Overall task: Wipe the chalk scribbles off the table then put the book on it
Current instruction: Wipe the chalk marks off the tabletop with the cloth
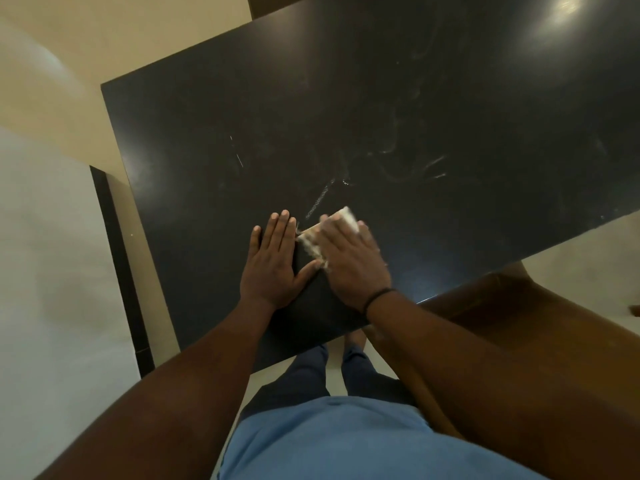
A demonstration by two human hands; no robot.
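So from my head cam, both arms reach forward and down over the near edge of the dark table (381, 98). My left hand (275, 261) lies palm-down and flat on the tabletop, fingers straight and close together, thumb splayed out to the right. It's just resting there and holds nothing.

My right hand (349, 259) sits just beside it, also palm-down, pressing a pale cloth (341, 218) onto the surface. The hand and cloth are motion-blurred, so I can't tell exactly how the fingers lie; they look mostly straight and laid over the cloth rather than curled around it. Bits of cloth poke out past the fingertips and along the thumb side. There's a thin black band (379, 295) around that wrist.

No readable writing anywhere. The chalk scribbles (320, 199) are just loose marks: one bright streak right ahead of the cloth, a couple of short ticks off to the left, and faint smeary swirls further out to the right.

No book in view. A brown wooden chair (519, 306) stands at the table's right corner, and my blue shirt (329, 441) fills the bottom.
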